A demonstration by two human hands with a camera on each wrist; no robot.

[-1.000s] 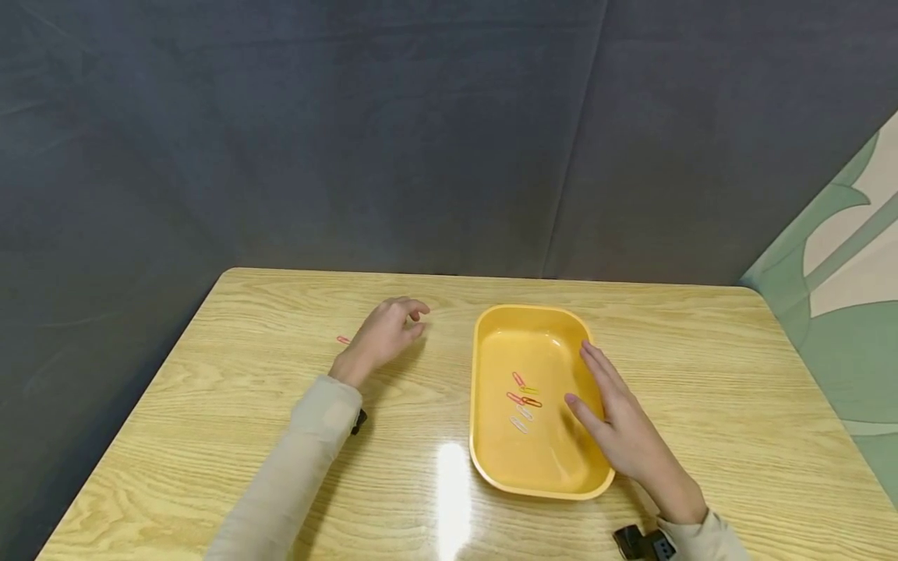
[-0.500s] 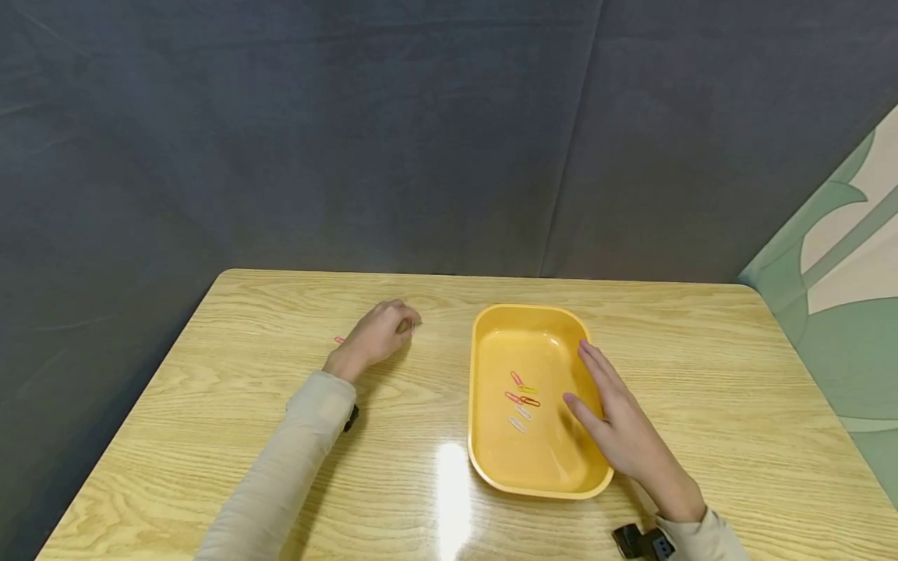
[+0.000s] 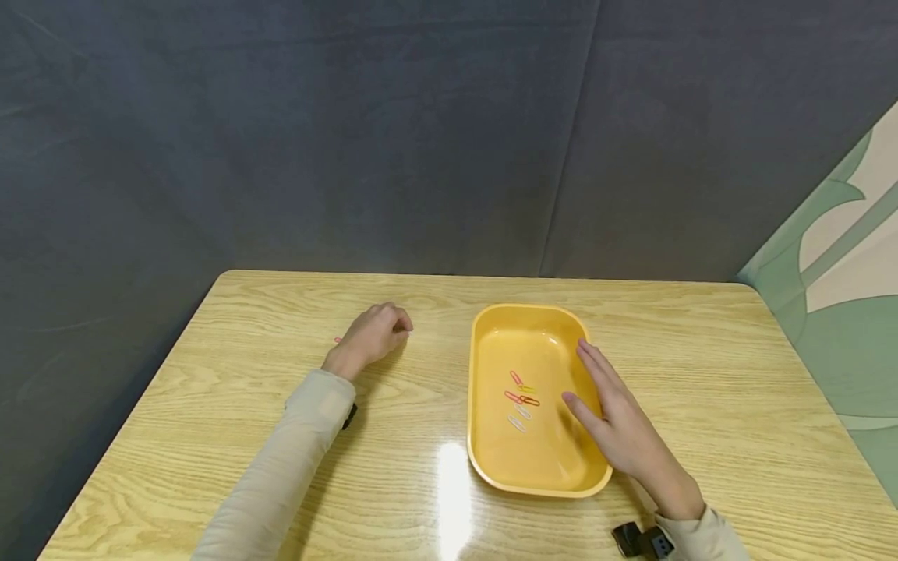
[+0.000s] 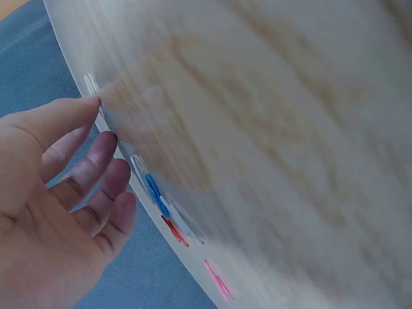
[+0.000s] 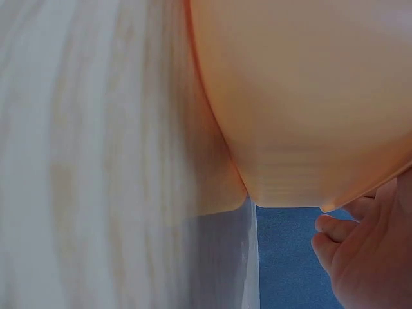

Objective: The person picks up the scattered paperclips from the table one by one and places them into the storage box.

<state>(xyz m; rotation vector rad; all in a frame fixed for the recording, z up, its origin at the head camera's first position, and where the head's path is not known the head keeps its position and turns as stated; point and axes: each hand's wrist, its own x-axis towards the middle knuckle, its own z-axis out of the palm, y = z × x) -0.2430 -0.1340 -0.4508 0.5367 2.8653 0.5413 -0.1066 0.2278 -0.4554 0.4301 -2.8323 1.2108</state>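
Note:
At the left of the table, in the head view, my left hand [image 3: 370,336] reaches down with its palm turned to the table. In the left wrist view its thumb and forefinger meet at a white paper clip [image 4: 90,82]; the other fingers are bent loosely. Beside them lie white, blue [image 4: 156,193], red [image 4: 174,232] and pink [image 4: 219,280] paper clips. My right hand [image 3: 627,432] rests at the right rim of a yellow tray [image 3: 475,366], fingers fairly straight, thumb over the inside. Several paper clips [image 3: 521,399], pink, yellow, red and white, lie in the tray.
The wood-grain table [image 3: 708,374] has a dark cloth [image 3: 393,140] behind it. A green and cream patterned surface [image 3: 856,351] borders it at the right. A bright light reflection [image 3: 453,499] shows left of the tray.
My left hand has come down and slightly left, its thumb and forefinger drawing together at the white paper clip. My right hand and the tray have hardly moved.

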